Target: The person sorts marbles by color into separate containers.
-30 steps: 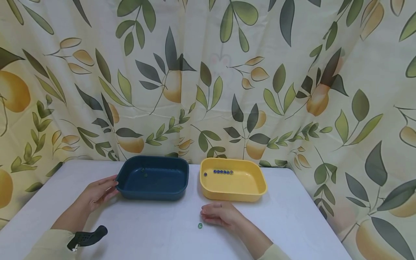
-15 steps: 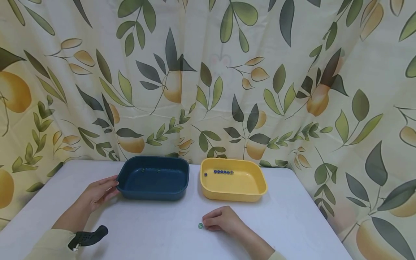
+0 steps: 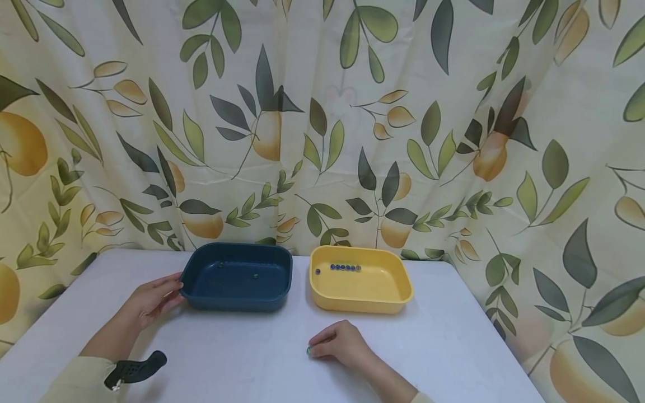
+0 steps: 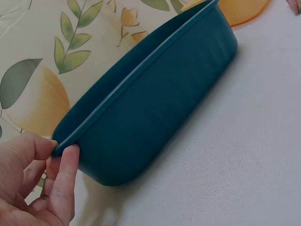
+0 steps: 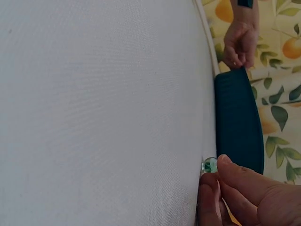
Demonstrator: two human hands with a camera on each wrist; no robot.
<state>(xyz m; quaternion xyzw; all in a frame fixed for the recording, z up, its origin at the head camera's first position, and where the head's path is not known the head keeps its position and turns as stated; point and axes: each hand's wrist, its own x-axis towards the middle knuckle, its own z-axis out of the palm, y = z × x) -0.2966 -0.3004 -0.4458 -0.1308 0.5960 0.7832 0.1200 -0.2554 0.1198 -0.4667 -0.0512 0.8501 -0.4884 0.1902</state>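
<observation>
My left hand (image 3: 151, 301) pinches the rim of the dark blue tub (image 3: 237, 302) at its left end; in the left wrist view the thumb and fingers (image 4: 68, 176) meet at that corner. Two small marbles, one a greenish marble (image 3: 255, 276), lie on the tub's floor. On the white table in front of the tubs, my right hand (image 3: 345, 344) has a clear green marble (image 5: 209, 165) between thumb and fingertips. The marble is close to the tabletop; whether it still touches it I cannot tell.
A yellow tub (image 3: 363, 305) stands to the right of the blue one, with a small gap between. Inside it, several blue marbles (image 3: 345, 267) sit in a row and a single one lies apart. A fruit-patterned curtain (image 3: 322, 140) hangs behind the white table (image 3: 242, 358).
My right hand has moved slightly left and its fingers have taken hold of the green marble. One marble has rolled rightward inside the blue tub. The left hand stays put.
</observation>
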